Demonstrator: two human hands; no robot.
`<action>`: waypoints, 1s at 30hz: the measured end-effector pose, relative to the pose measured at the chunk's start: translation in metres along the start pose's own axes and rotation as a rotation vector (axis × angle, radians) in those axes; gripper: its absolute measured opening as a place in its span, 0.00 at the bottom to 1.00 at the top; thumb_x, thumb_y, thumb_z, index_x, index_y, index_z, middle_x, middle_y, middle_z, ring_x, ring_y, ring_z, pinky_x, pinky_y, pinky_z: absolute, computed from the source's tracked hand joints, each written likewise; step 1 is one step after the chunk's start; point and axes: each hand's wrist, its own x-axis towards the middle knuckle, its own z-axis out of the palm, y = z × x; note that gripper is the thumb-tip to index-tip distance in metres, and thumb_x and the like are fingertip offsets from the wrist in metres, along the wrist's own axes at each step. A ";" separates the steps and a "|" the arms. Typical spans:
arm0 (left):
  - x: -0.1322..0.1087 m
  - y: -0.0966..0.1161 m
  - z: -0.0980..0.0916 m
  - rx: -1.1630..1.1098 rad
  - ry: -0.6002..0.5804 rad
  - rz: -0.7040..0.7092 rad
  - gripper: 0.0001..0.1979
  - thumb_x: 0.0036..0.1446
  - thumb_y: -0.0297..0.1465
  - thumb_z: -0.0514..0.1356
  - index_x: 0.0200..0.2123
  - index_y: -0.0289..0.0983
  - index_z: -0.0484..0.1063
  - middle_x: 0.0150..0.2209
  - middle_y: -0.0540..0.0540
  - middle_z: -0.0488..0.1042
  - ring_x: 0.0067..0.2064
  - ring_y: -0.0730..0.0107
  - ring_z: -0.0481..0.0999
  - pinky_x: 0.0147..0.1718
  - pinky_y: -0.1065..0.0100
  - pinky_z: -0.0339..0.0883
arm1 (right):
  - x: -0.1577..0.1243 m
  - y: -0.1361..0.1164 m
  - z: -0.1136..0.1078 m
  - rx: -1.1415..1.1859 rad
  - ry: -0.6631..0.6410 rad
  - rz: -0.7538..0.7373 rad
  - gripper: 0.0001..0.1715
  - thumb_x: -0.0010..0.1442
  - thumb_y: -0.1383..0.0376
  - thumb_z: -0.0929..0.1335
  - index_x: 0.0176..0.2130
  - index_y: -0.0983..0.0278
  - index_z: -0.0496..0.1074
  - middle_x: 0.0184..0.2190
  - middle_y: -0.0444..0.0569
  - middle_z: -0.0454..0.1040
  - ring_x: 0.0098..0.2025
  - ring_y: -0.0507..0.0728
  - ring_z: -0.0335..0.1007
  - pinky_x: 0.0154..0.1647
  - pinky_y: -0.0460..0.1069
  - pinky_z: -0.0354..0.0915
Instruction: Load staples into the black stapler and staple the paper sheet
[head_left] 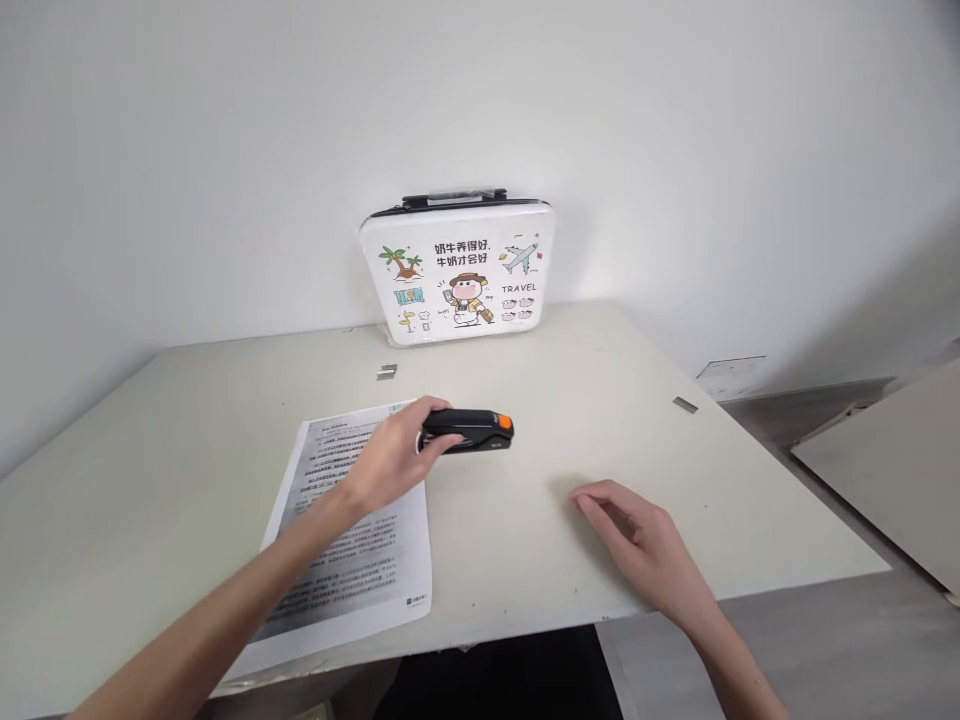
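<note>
A black stapler with an orange end is held level above the table, its orange end pointing right. My left hand is closed around its other end, thumb on the near side. Under that hand and forearm lie printed sheets of paper, partly covered from view. Lower right, my right hand rests at the table's near part with fingers curled in and thumb against the index finger. Nothing shows between those fingertips. The stapler is to the left of and beyond the right hand, apart from it.
A white cartoon-printed case with a black handle stands against the wall at the back of the pale table. Small strips of staples lie in front of it. Another staple strip lies near the right edge.
</note>
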 end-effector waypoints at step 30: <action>-0.026 0.011 0.083 -0.132 -0.091 0.151 0.16 0.66 0.36 0.66 0.53 0.43 0.67 0.51 0.47 0.77 0.53 0.56 0.76 0.55 0.53 0.69 | 0.108 -0.008 -0.002 0.136 -0.258 -0.041 0.29 0.72 0.43 0.60 0.45 0.59 0.78 0.43 0.49 0.81 0.44 0.58 0.76 0.48 0.52 0.68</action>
